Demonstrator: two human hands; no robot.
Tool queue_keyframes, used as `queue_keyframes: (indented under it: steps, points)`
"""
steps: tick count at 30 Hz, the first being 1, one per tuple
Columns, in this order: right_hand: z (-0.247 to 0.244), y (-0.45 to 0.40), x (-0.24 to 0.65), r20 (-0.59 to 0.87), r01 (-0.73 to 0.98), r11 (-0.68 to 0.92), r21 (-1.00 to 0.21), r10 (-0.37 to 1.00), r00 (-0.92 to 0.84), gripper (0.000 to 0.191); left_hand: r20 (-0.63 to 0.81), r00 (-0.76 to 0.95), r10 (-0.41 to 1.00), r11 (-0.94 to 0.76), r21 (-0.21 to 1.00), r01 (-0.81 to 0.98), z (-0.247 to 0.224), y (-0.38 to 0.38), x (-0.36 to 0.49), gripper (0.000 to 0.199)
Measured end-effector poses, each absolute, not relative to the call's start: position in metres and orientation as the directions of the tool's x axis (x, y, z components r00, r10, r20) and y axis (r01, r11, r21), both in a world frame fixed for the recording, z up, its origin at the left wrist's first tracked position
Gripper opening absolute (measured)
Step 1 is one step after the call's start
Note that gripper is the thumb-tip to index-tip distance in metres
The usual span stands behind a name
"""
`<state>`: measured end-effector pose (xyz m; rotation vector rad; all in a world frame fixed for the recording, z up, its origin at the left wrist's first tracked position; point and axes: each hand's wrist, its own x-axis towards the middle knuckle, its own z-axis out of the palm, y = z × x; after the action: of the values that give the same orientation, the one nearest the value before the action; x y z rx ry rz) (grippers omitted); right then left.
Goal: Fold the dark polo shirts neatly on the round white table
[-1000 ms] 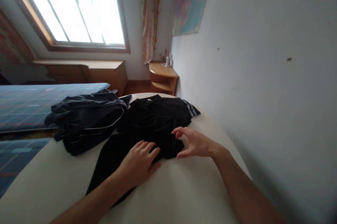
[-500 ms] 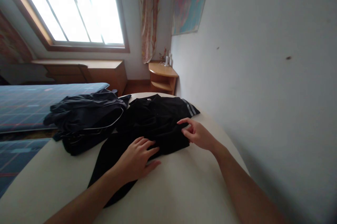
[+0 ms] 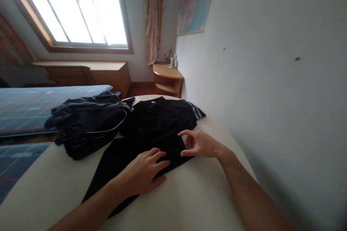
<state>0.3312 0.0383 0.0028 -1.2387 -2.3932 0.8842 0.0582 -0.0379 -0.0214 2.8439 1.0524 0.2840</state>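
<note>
A black short-sleeved shirt lies on the pale table, with grey-white stripes on its right sleeve cuff. Nearer me, a long stretch of black cloth runs toward the front left; whether it is a separate garment I cannot tell. My left hand rests flat on this cloth near its front edge, fingers spread, holding nothing. At the cloth's right end, my right hand is open, thumb and forefinger apart. Its other fingers are curled, and their contact with the cloth is partly hidden.
A heap of dark clothes with white piping lies on the left of the round-edged table. A blue checked mattress stands behind it. The white wall runs close along the right. A wooden corner shelf stands at the back.
Both hands have moved slightly toward me, the right one also a little left, with its thumb and forefinger wider apart. The front part of the black cloth has shifted toward me.
</note>
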Motion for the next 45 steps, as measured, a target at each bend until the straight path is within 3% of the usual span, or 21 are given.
queue_keyframes:
  steps: [4, 10, 13, 16, 19, 22, 25, 32, 37, 40, 42, 45]
  points:
    - [0.003, 0.036, 0.328, -0.031, 0.604, 0.448, -0.659, 0.786, -0.617, 0.046, 0.126, 0.759, 0.639, -0.77, 0.111, 0.629, -0.023, -0.037, 0.062, 0.021]
    - [0.004, 0.039, 0.333, 0.001, 0.644, 0.413, -0.644, 0.842, -0.539, 0.04, 0.032, 0.753, 0.658, -0.752, 0.074, 0.655, -0.011, -0.039, 0.065, 0.015]
    - [0.004, 0.041, 0.338, -0.014, 0.692, 0.41, -0.594, 0.855, -0.518, 0.029, -0.002, 0.768, 0.641, -0.757, 0.164, 0.633, -0.001, -0.046, 0.066, 0.008]
    - [0.005, 0.041, 0.341, -0.028, 0.731, 0.412, -0.544, 0.862, -0.506, 0.015, -0.042, 0.811, 0.583, -0.756, 0.337, 0.561, 0.008, -0.053, 0.067, 0.003]
    - [0.005, 0.041, 0.338, 0.029, 0.755, 0.436, -0.49, 0.873, -0.486, 0.009, -0.017, 0.828, 0.561, -0.745, 0.427, 0.513, 0.01, -0.055, 0.069, 0.017]
    - [0.002, 0.042, 0.333, 0.116, 0.735, 0.491, -0.467, 0.858, -0.5, 0.01, 0.018, 0.824, 0.567, -0.763, 0.388, 0.517, 0.005, -0.053, 0.07, 0.043]
    - [-0.003, 0.044, 0.328, 0.193, 0.735, 0.528, -0.426, 0.847, -0.496, 0.015, -0.037, 0.842, 0.537, -0.771, 0.384, 0.509, -0.001, -0.055, 0.072, 0.064]
    - [-0.005, 0.046, 0.33, 0.18, 0.851, 0.386, -0.356, 0.922, -0.343, 0.02, -0.123, 0.894, 0.43, -0.753, 0.498, 0.431, -0.012, -0.079, 0.084, 0.074]
    - [-0.003, 0.047, 0.337, 0.137, 0.897, 0.282, -0.341, 0.959, -0.249, 0.029, -0.221, 0.927, 0.302, -0.736, 0.565, 0.374, -0.012, -0.09, 0.09, 0.062]
    - [-0.005, 0.049, 0.343, 0.088, 0.928, 0.224, -0.298, 0.974, -0.207, 0.023, -0.161, 0.965, 0.205, -0.692, 0.674, 0.259, 0.005, -0.085, 0.087, 0.058]
    - [-0.008, 0.052, 0.347, 0.054, 0.946, 0.192, -0.26, 0.981, -0.185, 0.018, -0.116, 0.934, 0.337, -0.683, 0.653, 0.327, 0.013, -0.08, 0.083, 0.059]
    - [-0.012, 0.055, 0.353, 0.04, 0.957, 0.17, -0.233, 0.985, -0.165, 0.015, -0.076, 0.826, 0.559, -0.686, 0.517, 0.512, 0.008, -0.076, 0.079, 0.076]
